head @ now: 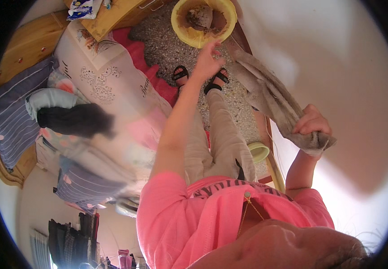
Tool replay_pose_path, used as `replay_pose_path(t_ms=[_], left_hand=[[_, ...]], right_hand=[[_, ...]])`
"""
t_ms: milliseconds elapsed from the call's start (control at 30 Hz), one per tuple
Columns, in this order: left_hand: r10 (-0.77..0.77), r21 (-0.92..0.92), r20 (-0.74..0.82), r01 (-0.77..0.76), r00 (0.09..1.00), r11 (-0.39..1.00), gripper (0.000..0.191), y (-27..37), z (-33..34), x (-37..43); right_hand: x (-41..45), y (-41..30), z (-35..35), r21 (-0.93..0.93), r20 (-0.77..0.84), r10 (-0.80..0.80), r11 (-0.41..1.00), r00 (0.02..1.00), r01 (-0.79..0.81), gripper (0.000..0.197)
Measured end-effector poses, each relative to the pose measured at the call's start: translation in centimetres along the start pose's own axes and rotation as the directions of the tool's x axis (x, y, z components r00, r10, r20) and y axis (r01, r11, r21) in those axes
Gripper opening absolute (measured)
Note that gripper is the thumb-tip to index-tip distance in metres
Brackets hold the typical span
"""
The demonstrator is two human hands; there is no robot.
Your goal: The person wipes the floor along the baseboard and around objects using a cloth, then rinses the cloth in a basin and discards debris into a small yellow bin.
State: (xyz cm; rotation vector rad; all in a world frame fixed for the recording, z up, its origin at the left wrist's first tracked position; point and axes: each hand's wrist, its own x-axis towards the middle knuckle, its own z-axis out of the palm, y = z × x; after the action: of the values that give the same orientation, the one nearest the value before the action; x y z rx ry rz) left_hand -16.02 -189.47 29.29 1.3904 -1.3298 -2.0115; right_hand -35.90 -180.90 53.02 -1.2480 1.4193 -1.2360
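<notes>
My right hand (pixel 313 122) grips one end of a soiled grey towel (pixel 264 84). The cloth hangs in long folds beside the wall, and a bunched end pokes out below my fist. Blurred, my left hand (pixel 210 60) reaches forward above my feet, its fingers apart and nothing seen in them. Its fingertips overlap the near rim of a yellow waste bin (pixel 197 43) in the picture; whether they touch it I cannot tell. Inside the bin's liner lie dark debris (pixel 195 16) and a pale crumpled piece.
On the left is a bed with a printed sheet (pixel 103 80), dark clothing (pixel 74 119) and a striped pillow (pixel 16 111). A wooden cabinet (pixel 110 15) bears a packet (pixel 83 8). A pale green basin (pixel 258 152) sits on the speckled floor (pixel 241 117) near the white wall (pixel 342 84).
</notes>
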Motion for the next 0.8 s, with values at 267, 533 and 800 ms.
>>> replay_pose_path(t_ms=[267,533,800], left_hand=[[0.293,-0.303,0.153,-0.237,0.944,0.923,0.051,6.6,4.5,-9.6],[0.334,-0.453,-0.132,-0.357,0.933,0.817,0.030,12.7,8.1,-11.3],[0.467,-0.202,-0.207,-0.504,0.860,0.840,0.028,13.7,8.3,-11.7]], right_hand=[[-0.6,2.8,-0.3,-0.014,0.128,0.107,0.994,0.986,-0.106,0.024],[-1.3,5.3,0.9,0.002,0.056,0.174,0.985,0.983,-0.174,0.051],[-0.7,5.4,3.1,0.172,0.044,0.265,0.948,0.963,-0.268,0.044]])
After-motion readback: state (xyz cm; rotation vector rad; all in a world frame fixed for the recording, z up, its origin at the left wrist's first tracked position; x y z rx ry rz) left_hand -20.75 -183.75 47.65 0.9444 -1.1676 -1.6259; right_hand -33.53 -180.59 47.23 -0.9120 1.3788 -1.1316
